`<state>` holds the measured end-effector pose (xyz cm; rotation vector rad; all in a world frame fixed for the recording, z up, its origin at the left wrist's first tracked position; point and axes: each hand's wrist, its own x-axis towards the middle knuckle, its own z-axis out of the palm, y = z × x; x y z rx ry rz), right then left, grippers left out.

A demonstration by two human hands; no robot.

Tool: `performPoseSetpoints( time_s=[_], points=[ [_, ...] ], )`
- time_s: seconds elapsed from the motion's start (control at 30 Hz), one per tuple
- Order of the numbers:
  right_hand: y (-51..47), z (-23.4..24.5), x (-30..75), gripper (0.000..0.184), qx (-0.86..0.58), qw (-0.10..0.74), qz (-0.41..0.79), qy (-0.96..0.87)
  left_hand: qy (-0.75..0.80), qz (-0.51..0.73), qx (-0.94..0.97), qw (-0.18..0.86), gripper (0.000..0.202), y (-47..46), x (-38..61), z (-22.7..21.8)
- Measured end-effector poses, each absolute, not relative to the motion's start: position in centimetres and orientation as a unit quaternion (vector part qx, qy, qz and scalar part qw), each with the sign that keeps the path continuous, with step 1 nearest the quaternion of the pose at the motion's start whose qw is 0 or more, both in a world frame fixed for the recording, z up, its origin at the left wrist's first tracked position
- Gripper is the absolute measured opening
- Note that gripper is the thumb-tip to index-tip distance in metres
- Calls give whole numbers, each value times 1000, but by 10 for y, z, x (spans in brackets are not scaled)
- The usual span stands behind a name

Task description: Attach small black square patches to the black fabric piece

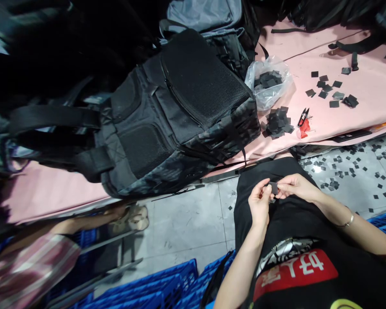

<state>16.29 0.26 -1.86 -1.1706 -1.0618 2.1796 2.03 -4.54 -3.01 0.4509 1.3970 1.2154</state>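
Over my lap, my left hand [260, 202] and my right hand [294, 187] are closed on a small black square piece [273, 187], one at each side of it. Nearest to them on the table lies a black backpack [167, 116], on its side across the pink surface. A pile of similar black squares [278, 122] rests beside the backpack's end. Behind that pile, a clear plastic bag [266, 101] holds more squares. Thread snips [303, 116] with black blades lie to the right, touching a crumpled red scrap [305, 129].
The pink-covered table [312, 47] carries scattered squares [327, 89] and more backpacks [209, 17] at the back. Many squares litter the grey floor [180, 223] at right. Blue plastic crates [167, 287] stand below. At left, another person's leg [90, 221] shows beside a metal-framed seat.
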Motion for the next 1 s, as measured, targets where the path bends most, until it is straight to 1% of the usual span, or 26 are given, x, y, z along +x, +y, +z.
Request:
performPoseSetpoints(
  time_s=[1.0],
  points=[
    [2,-20,165,38,-421,223,769,-427,594,512,204,586,33,-47,20,-34]
  ],
)
